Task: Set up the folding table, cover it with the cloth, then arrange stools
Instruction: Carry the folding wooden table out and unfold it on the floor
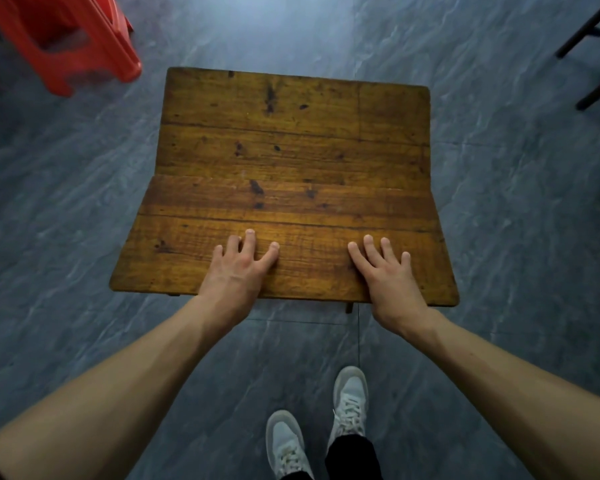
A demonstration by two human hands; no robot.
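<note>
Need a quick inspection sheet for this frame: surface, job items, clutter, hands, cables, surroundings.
Surface: wooden folding table, near leaf raised a step above the far part; bare, no cloth on it.
Job's things: red plastic stool on the floor at the table's far left corner; cloth not seen.
Clutter: nothing seen.
Grippers: left hand and right hand lie flat, fingers spread, on the near leaf.
Cables: nothing seen.
Surroundings: grey marbled floor; dark furniture legs at far right; person's pale sneakers below the table edge.
</note>
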